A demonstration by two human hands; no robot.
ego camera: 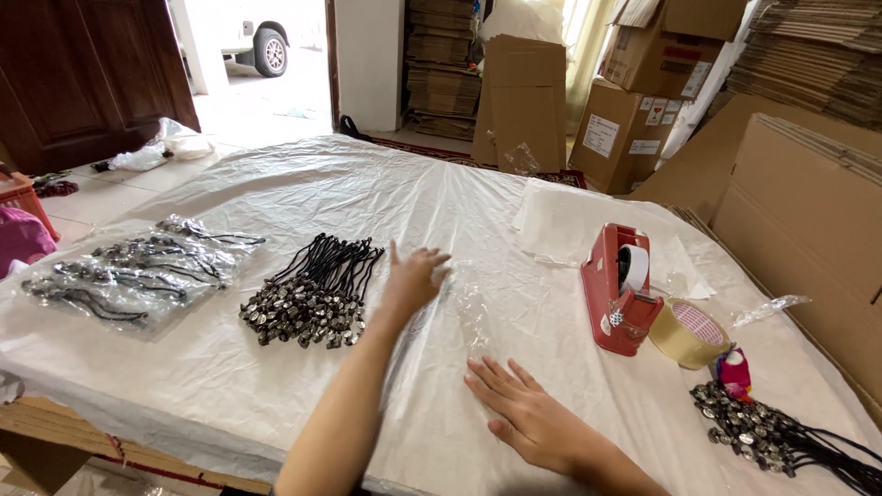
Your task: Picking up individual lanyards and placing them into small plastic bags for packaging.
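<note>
Clear plastic bag (464, 308) lies flat mid-table between both hands. Left hand (413, 278) rests on its far edge, fingers loosely together; right hand (528, 413) presses flat near it, fingers spread. Pendant bundle (312, 294) sits left, red tape dispenser (620, 289) right. Table's near edge has open room.

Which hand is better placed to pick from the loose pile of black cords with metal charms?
Left, probably: the left hand reaches out beside the loose pile of black cords with metal charms; the right hand lies flat, farther off.
</note>
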